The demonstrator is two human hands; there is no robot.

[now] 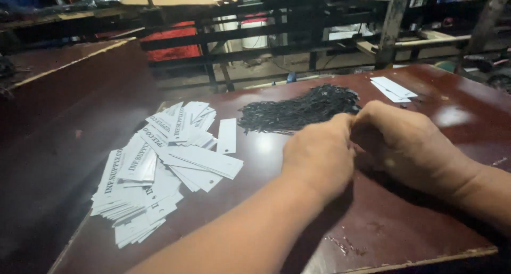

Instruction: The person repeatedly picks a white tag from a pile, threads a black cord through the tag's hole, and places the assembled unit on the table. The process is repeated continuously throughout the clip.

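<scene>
My left hand (318, 152) and my right hand (404, 141) meet fingertip to fingertip over the dark red table (404, 226), at the near edge of a bundle of black strings (301, 110). Both hands are curled with the backs toward the camera, and whatever is between the fingers is hidden. A spread pile of white paper tags (154, 167) with dark print lies to the left of my left hand. One single white tag (227, 135) lies between the pile and the strings.
Two more white tags (393, 89) lie at the far right of the table. A second dark board (58, 88) stands to the left. Black metal racks (255, 34) and wooden posts (393, 24) stand behind the table.
</scene>
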